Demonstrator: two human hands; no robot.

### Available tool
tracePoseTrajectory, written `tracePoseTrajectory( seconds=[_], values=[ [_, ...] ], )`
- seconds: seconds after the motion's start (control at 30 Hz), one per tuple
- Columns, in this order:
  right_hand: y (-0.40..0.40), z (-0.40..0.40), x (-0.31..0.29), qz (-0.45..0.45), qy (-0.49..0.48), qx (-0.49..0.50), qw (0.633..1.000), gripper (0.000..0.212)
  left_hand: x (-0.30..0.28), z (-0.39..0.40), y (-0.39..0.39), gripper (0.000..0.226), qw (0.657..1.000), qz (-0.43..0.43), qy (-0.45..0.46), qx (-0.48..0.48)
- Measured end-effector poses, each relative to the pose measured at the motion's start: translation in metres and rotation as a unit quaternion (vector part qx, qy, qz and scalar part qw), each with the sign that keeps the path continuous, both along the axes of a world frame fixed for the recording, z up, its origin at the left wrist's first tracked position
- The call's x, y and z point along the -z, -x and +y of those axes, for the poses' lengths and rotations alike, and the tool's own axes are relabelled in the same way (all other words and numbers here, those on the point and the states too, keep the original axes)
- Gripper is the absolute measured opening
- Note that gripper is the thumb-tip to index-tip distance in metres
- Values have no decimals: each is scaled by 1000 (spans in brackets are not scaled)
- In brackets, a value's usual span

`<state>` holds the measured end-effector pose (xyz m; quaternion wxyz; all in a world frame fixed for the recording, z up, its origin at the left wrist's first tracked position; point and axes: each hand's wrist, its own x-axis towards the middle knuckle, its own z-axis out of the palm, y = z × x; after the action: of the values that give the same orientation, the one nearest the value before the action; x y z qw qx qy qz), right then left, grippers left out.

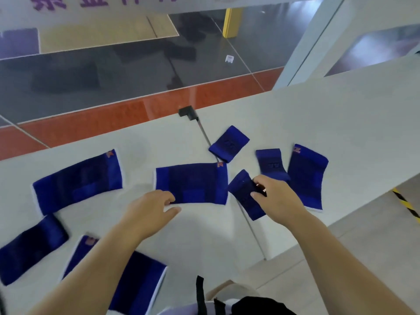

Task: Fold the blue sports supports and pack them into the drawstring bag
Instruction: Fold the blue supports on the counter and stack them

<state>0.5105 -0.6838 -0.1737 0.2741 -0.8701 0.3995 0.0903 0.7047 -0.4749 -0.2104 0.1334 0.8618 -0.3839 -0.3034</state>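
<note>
Blue knitted sports supports are lying scattered across a pale grey tabletop (295,114), seen from above by a head-worn camera. The middle support (193,183), a large flat rectangle with white edging and a small red mark at its far right corner, is sitting straight ahead of the person. The left hand (152,208) is reaching to its near left corner, fingers loosely curled and touching the edge, though whether they are actually pinching the fabric is unclear. Just to the right, the right hand (277,196) is gripping a small dark support (245,194), thumb and fingers curling over its upper end while the rest is lying tilted on the tabletop.

Beyond the right hand, a short support (271,163) is lying beside a long support (306,176) with a red mark at its top. A little farther back, a folded support (228,143) is resting at an angle across a thin seam (204,133) in the tabletop. On the left, a wide support (77,180) is lying slanted, a dark support (31,248) is sitting near the left edge, and the nearest support (141,283) is partly hidden under the left forearm.

At the bottom edge, a black strap (200,294) and dark fabric are showing. Past the tabletop, a glossy dark floor with an orange-red band (136,110) is stretching away.
</note>
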Motion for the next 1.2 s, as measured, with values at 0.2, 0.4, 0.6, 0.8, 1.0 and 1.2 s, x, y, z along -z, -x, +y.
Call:
tracePoseTrajectory(
  seconds=[0.2,0.4,0.6,0.8,1.0,1.2],
  values=[
    [27,-66,6,7,-3,5,1000,6,4,-75,29,28,1000,-6,4,-12],
    [44,-117,10,-8,5,52,999,13,6,-144,47,24,999,-22,16,29],
    [52,-135,15,-28,6,121,992,15,23,-185,44,48,998,-40,46,27],
    [45,-134,20,-50,-4,136,989,12,38,-211,11,51,998,-48,-34,22],
    [43,-136,20,-54,-8,152,987,13,47,-231,-4,34,997,-67,-17,-18],
    [53,-144,26,-52,-22,183,982,13,44,-248,6,31,1000,-23,4,3]
  ],
)
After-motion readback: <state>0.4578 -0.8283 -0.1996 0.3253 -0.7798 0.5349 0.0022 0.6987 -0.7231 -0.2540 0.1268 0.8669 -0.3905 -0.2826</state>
